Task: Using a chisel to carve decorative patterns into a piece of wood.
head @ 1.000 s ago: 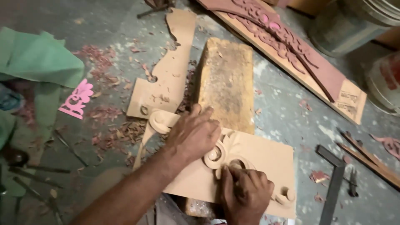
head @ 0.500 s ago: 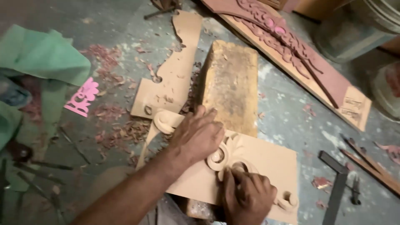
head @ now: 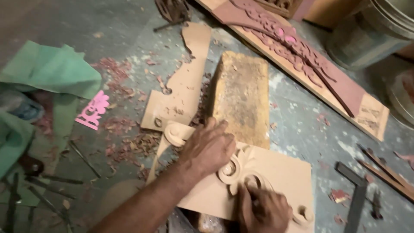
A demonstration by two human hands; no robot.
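Note:
A pale carved wooden panel with scroll and flower relief lies on the floor at bottom centre. My left hand presses flat on its upper left part, fingers spread over the carved scrolls. My right hand is curled at the panel's lower edge, its fingers closed around something narrow against the carving; what it grips is hidden. A rough yellowish wooden block lies just beyond the panel.
A cut-out wood offcut lies left of the block, with wood shavings around. Green cloth and a pink cut-out lie at left, dark tools at bottom left. A long carved reddish board, metal buckets and a metal square lie right.
The view has drifted slightly. Both hands stay on the carved panel in about the same places; the right hand has shifted a little along the carving.

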